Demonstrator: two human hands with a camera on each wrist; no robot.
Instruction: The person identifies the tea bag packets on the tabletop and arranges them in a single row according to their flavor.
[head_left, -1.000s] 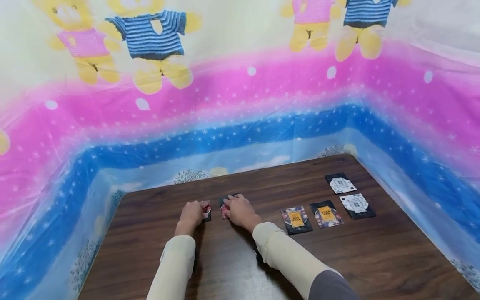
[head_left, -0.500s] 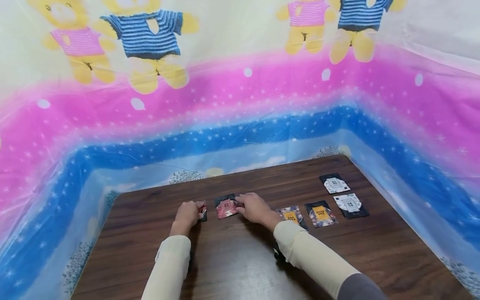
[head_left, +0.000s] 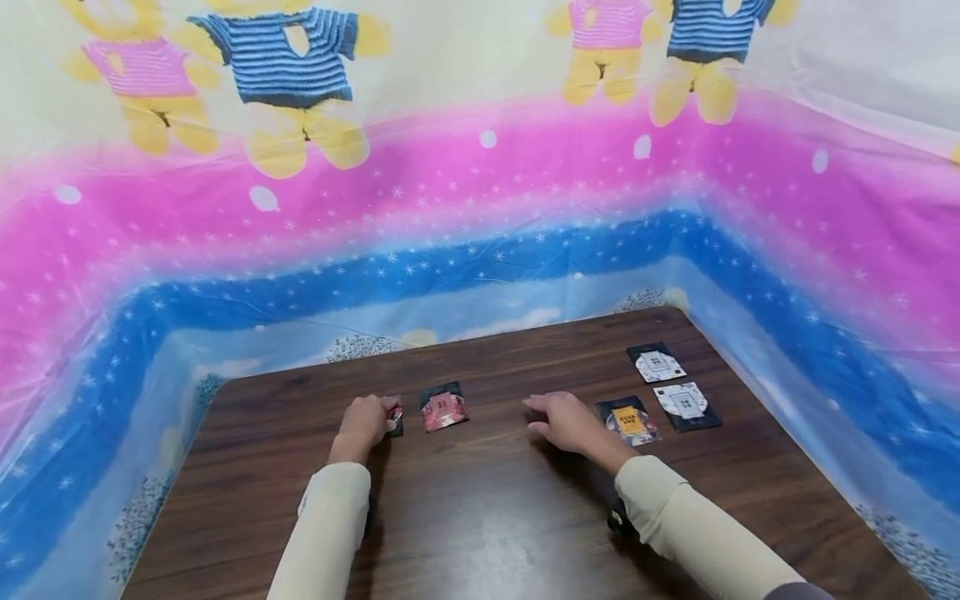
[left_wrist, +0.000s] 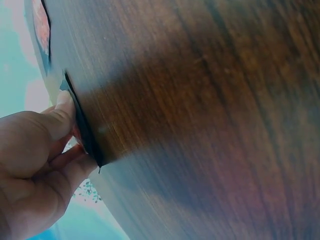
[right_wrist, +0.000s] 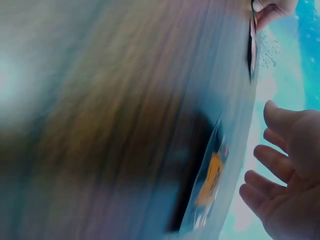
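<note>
In the head view my left hand (head_left: pixel 363 423) pinches a small flat black-and-red packet (head_left: pixel 397 417) on the far left of the table. The left wrist view shows this packet (left_wrist: pixel 86 125) edge-on, with the thumb at one end and the fingers at the other. Just right of it lies a second black-and-red packet (head_left: pixel 444 407), untouched. My right hand (head_left: pixel 566 423) hovers over the table with its fingers apart and loosely bent, holding nothing. In the right wrist view an orange-labelled packet (right_wrist: pixel 210 180) lies beside those fingers; the head view hides it behind the hand.
Another orange-labelled packet (head_left: pixel 630 419) lies by the right wrist. Two black-and-white packets (head_left: pixel 656 362) lie farther right, one behind the other. The brown wooden table (head_left: pixel 465 508) ends at a patterned cloth backdrop (head_left: pixel 480 233) at the back and sides.
My right hand has left the second red packet and moved right to the orange-labelled packets. The left hand keeps its grip. The head view has shifted slightly.
</note>
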